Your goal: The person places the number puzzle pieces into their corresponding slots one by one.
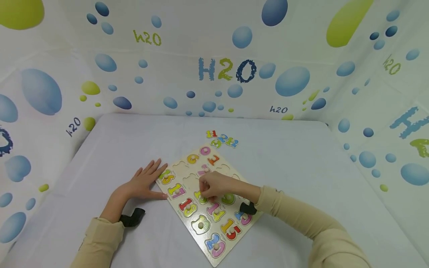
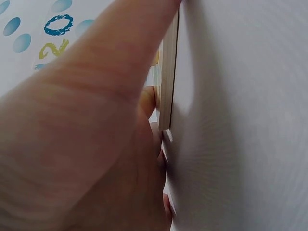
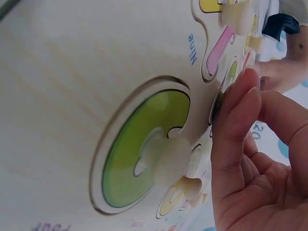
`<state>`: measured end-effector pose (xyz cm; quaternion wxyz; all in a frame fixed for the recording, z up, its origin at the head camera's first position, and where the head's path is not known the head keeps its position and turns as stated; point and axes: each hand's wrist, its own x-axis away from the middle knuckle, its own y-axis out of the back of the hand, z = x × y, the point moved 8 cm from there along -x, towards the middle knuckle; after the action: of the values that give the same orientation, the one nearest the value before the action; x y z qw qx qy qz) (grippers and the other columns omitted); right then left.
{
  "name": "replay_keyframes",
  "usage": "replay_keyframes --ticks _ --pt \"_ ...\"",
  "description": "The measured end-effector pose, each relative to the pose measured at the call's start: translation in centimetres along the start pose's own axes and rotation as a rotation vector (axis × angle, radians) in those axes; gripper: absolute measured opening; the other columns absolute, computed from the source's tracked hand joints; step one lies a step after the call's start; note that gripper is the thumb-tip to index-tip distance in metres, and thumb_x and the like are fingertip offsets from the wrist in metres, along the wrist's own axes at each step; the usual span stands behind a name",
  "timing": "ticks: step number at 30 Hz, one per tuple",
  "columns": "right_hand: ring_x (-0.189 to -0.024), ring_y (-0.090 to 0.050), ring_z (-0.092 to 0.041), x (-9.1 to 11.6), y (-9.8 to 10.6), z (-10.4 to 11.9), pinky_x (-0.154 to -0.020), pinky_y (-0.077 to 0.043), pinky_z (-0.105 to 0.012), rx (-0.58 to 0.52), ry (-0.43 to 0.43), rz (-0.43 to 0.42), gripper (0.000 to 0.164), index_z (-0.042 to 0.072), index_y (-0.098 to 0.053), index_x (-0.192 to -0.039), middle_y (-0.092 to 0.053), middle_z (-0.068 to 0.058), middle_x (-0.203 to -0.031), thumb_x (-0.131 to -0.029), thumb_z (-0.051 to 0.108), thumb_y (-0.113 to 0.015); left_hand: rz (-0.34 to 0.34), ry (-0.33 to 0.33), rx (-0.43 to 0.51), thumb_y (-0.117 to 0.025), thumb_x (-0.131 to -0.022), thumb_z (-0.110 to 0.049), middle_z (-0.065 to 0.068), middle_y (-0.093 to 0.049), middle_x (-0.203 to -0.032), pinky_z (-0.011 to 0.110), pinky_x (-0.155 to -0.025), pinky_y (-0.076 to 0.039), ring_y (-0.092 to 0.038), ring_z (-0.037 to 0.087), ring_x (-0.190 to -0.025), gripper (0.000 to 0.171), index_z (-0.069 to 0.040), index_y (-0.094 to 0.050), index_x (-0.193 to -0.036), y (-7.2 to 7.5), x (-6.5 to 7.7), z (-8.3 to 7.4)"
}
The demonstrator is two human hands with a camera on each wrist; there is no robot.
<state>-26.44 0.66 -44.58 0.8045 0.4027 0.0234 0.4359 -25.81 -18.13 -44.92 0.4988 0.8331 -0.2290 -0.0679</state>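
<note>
A wooden number puzzle board lies turned cornerwise on the white table, with colourful knobbed numbers in many of its recesses. My right hand is over its middle, thumb and fingertips pinching a yellow-green number piece at its slot. In the right wrist view that piece shows only as a green sliver, its knob hidden by the fingers. Close by is a green number nine with a pale knob. My left hand rests spread at the board's left edge, thumb and fingertips touching it.
Several loose number pieces, among them a red-and-yellow eleven and a blue two, lie beyond the board's far corner. Black wrist mounts sit on both wrists. A patterned curtain closes off the back and sides.
</note>
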Motion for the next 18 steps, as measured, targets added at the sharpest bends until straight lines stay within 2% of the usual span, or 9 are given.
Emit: replay_keyframes --ticks 8,18 --pt "-0.047 -0.060 -0.013 -0.13 0.11 -0.15 -0.048 -0.050 -0.022 -0.025 -0.006 -0.010 0.016 0.009 -0.054 -0.076 -0.061 0.000 -0.058 -0.086 0.001 -0.064 -0.036 -0.031 0.007 -0.077 -0.069 -0.050 0.029 -0.013 -0.149 0.066 -0.100 -0.004 -0.004 0.046 -0.135 0.104 0.003 -0.028 -0.144 0.19 -0.24 -0.01" --pt "-0.047 -0.061 -0.012 0.10 -0.23 -0.30 -0.048 -0.050 -0.022 -0.041 -0.001 -0.030 0.015 0.009 -0.054 -0.077 -0.060 0.000 -0.058 -0.088 0.005 -0.064 -0.015 -0.012 0.003 -0.076 -0.069 -0.052 0.028 -0.011 -0.150 0.065 -0.101 -0.004 -0.003 0.045 -0.136 0.104 0.003 -0.028 -0.144 -0.05 -0.11 0.01"
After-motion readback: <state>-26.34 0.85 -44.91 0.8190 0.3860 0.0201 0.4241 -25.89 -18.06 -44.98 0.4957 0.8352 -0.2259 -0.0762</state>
